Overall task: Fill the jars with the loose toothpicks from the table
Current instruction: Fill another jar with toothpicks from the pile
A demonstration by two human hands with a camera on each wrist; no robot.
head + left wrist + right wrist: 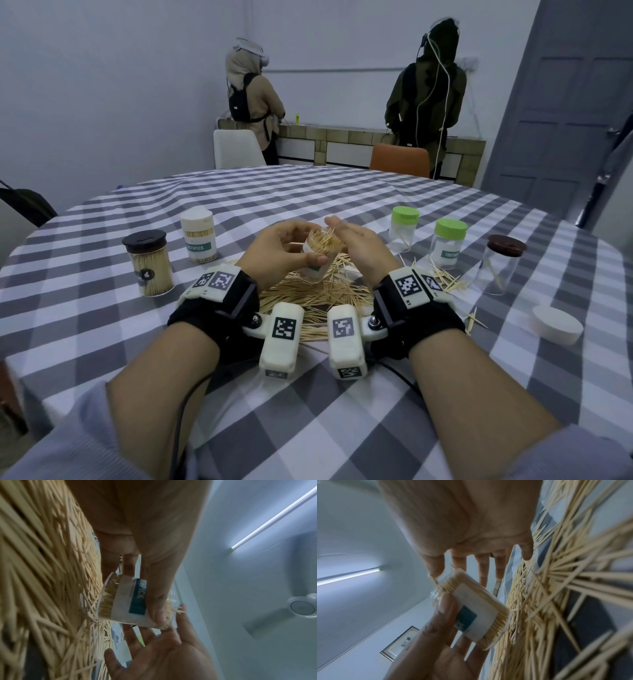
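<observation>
Left hand (274, 251) around jar (317, 260), above toothpicks (308, 294)

A toothpick pile (315, 294) lies on the tabletop (342, 394). Above it, both hands meet around a tilted jar (317, 255). Two jars (178, 253) stand left of the pile, three jars (448, 243) right.

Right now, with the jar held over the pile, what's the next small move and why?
Probably tap the sticking-out toothpicks down with the right hand. The left hand grips the open toothpick jar tilted above the loose toothpick pile; it looks packed, tips bristle past the rim, and the flat right palm sits at the mouth.
</observation>
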